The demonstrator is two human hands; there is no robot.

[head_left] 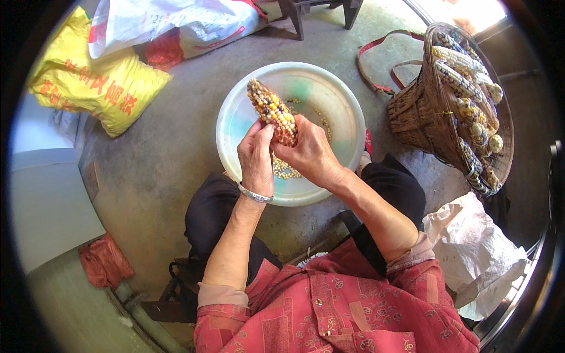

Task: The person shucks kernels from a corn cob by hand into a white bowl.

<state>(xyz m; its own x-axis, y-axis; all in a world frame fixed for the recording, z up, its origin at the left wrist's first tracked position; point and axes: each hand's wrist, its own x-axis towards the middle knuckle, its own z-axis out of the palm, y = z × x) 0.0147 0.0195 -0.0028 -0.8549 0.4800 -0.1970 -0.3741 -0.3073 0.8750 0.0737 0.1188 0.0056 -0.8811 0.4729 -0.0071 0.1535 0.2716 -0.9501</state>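
Observation:
An ear of multicoloured corn [274,110] is held between both hands above a large round plastic basin [229,167]. My left hand [257,154], a silver-coloured bracelet at its wrist, grips the ear's left side with thumb and fingers. My right hand [311,152] closes round the lower right end, its thumb against the cob. Near that end, part of the cob shows bare and reddish; kernels of yellow, white and dark purple cover the rest. Loose corn kernels [284,170] lie on the basin's bottom, partly hidden by the hands.
A tilted woven basket [408,110] with straps holds several corn ears [459,81] at the right. Below it lies a crumpled white sack [476,247]. Yellow [110,88] and white sacks [216,22] lie at the upper left. A stool [304,9] stands beyond the basin.

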